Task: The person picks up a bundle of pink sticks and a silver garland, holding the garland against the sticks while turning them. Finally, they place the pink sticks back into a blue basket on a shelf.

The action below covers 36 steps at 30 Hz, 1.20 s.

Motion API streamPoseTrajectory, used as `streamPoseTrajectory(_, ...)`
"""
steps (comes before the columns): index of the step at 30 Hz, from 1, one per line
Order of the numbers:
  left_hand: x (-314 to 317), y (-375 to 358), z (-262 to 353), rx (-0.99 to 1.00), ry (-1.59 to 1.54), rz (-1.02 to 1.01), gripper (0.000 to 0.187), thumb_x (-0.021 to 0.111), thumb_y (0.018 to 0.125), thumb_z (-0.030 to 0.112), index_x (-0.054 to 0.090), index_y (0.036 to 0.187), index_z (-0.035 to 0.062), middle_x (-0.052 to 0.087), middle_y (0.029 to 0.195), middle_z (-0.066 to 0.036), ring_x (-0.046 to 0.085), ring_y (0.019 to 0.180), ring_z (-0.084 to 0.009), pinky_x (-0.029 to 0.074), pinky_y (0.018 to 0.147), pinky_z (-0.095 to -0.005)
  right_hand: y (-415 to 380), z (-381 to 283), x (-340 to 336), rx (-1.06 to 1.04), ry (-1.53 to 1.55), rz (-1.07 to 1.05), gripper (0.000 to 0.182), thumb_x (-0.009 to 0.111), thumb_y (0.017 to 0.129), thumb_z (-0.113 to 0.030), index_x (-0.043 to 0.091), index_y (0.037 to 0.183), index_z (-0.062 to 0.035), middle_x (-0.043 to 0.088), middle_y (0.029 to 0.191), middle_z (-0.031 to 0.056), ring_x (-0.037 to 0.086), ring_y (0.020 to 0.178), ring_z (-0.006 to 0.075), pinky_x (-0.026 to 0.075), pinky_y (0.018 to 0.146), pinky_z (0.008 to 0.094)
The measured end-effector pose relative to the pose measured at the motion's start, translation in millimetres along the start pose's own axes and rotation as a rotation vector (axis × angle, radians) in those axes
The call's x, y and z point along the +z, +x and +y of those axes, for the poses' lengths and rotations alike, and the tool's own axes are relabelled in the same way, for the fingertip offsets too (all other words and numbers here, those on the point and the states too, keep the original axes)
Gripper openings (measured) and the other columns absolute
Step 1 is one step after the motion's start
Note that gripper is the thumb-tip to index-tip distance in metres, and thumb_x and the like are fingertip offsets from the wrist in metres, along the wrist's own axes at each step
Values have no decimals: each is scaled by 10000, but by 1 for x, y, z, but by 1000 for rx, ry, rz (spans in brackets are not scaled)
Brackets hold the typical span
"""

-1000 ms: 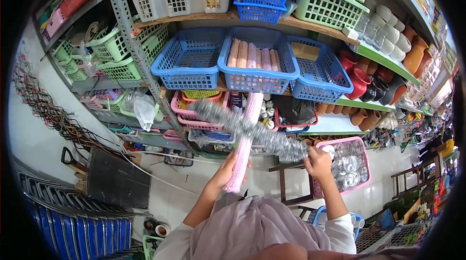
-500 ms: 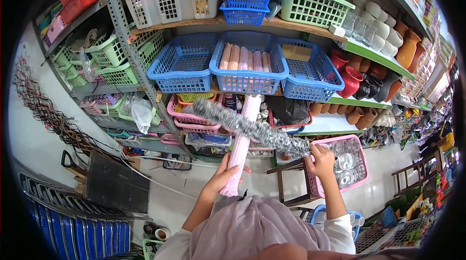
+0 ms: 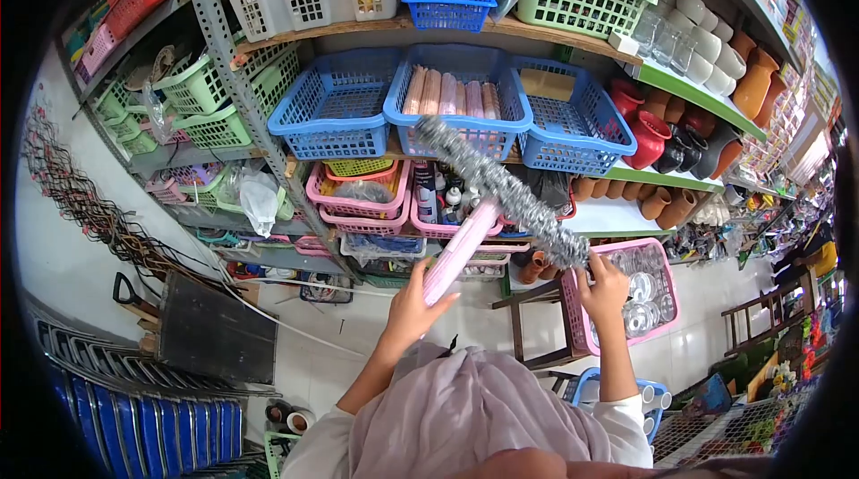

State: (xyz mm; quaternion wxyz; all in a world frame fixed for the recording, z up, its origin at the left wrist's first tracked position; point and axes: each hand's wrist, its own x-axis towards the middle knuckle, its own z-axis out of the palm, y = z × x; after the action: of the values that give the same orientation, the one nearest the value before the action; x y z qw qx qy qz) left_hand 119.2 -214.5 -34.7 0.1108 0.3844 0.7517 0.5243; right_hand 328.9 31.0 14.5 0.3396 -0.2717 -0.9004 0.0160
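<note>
The left hand [image 3: 413, 300] is wrapped around the lower end of a pink wrapped roll [image 3: 461, 246], fingers curled shut about it, so the roll juts up and away from the palm toward the middle blue basket [image 3: 461, 135]. The right hand [image 3: 604, 287] pinches the near end of a long silver tinsel-like bundle [image 3: 501, 188], fingers closed on it; the bundle slants up from those fingertips, crosses over the pink roll's upper end, and its far tip reaches the front wall of the middle blue basket.

That basket holds a row of similar pink and tan wrapped rolls [image 3: 452, 94] lying side by side. The blue basket to its left [image 3: 331, 112] looks bare inside, and the blue one to its right [image 3: 577, 130] holds something flat and brownish. Below the middle blue basket, pink baskets [image 3: 358, 202] sit on the next shelf, one holding small bottles [image 3: 447, 197]. Just right of the right hand, a pink crate [image 3: 667, 300] is filled with clear glassware.
</note>
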Motion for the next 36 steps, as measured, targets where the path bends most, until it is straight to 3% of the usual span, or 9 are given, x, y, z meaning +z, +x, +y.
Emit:
streamPoseTrajectory(6,6,2,-7,5,70,21,558,656,837,278,406,1265,20,593,1088,-215,616,938,-364,483,781,-410,-10,2,3,-131,21,-13,308,659,716,-199,621,973,-34,568,693,116,571,575,314,457,526,403)
streamPoseTrajectory(9,12,5,-17,-91,-395,-113,474,594,896,248,404,1271,30,605,1059,-136,637,839,-255,507,734,-358,-13,0,2,133,73,-89,324,658,692,-189,621,971,-29,578,702,116,581,590,312,458,545,399)
streamPoseTrajectory(11,7,6,1,-405,-876,-222,368,504,946,222,420,1262,54,573,985,-86,579,678,-132,493,613,-269,-16,-3,-3,-26,83,-101,306,653,710,-185,618,969,-25,578,696,117,584,589,314,456,538,404)
streamPoseTrajectory(14,4,11,-7,-466,-972,-277,362,421,975,317,434,1232,63,571,984,-90,558,638,-132,496,588,-263,-22,-7,-7,-190,94,-123,289,656,730,-196,614,959,-26,582,690,117,591,590,312,449,518,410)
streamPoseTrajectory(18,15,20,-22,-441,-1397,-396,465,308,984,419,493,1163,32,586,956,-84,563,641,-153,495,576,-277,-30,-14,-10,40,132,-251,321,693,676,-246,628,921,-50,606,727,115,602,617,304,458,527,393)
streamPoseTrajectory(23,19,33,-18,-459,-1822,-333,408,463,936,295,512,1181,-29,604,1077,-146,567,1061,-282,430,981,-452,-46,-9,-15,-296,232,-325,315,680,679,-274,633,899,-53,613,738,109,607,619,292,467,528,374)
streamPoseTrajectory(30,15,39,-8,-398,-1682,-347,574,428,956,416,383,1323,-22,578,1015,-109,586,990,-215,486,917,-411,-54,1,-22,-250,258,-286,314,675,657,-261,629,883,-49,560,660,88,566,554,296,429,484,387)
streamPoseTrajectory(34,19,40,-32,-336,-1752,-557,514,460,939,445,448,1172,-14,527,1014,-83,561,945,-161,531,813,-363,-60,7,-24,-230,239,-268,306,674,628,-285,603,816,-55,538,638,81,553,535,293,414,466,390)
streamPoseTrajectory(36,20,39,-42,-420,-1571,-351,470,486,936,434,460,1102,-5,499,957,-63,522,801,-147,514,669,-311,-61,11,-26,-292,209,-300,296,671,634,-292,593,800,-60,531,637,78,553,533,289,412,466,391)
